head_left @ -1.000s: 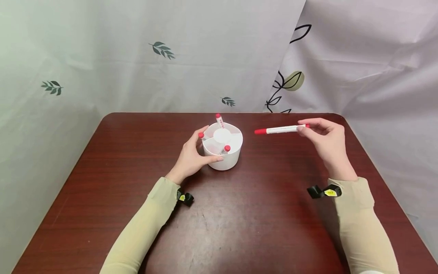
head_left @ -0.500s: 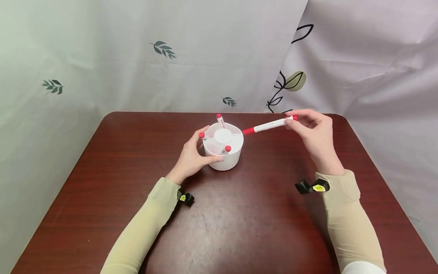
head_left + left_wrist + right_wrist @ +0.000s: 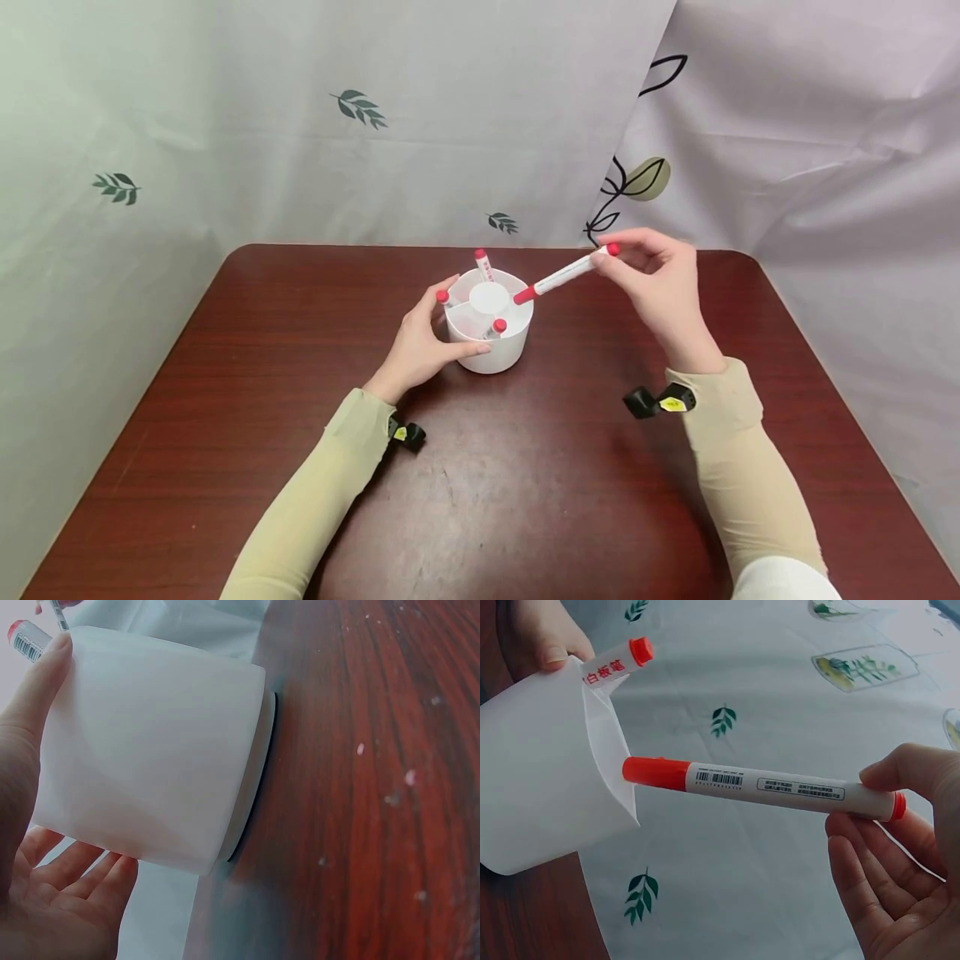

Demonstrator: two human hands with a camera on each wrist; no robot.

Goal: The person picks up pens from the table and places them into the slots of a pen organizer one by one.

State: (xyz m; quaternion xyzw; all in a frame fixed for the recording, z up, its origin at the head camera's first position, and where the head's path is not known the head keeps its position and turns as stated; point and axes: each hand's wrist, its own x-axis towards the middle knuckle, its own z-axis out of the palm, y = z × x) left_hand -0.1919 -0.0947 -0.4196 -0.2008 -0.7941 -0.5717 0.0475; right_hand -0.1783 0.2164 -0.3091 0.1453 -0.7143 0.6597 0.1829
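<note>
A round white pen holder (image 3: 498, 357) with dividers stands on the table. My left hand (image 3: 417, 346) grips it from the left, thumb on the near side and fingers round the far side. Three red-ended markers lean in it: one at the back (image 3: 483, 265), one at the left (image 3: 444, 297), one at the front (image 3: 497, 327). Between thumb and fingers, my right hand (image 3: 660, 283) pinches the end of another whiteboard marker (image 3: 765, 786). This marker slants down to the left, its red cap (image 3: 524, 296) over the right-hand compartment, at the holder's rim in the right wrist view.
The dark red wooden table (image 3: 480, 483) extends around the holder. Behind it hangs a pale cloth (image 3: 420, 167) printed with leaves, close to the table's far edge. A black wrist camera (image 3: 660, 402) sits on the right sleeve, another (image 3: 407, 433) on the left.
My right hand has moved left with the marker, tilting it from nearly level to cap-down, and its cap has come over the holder. My left hand has stayed on the holder.
</note>
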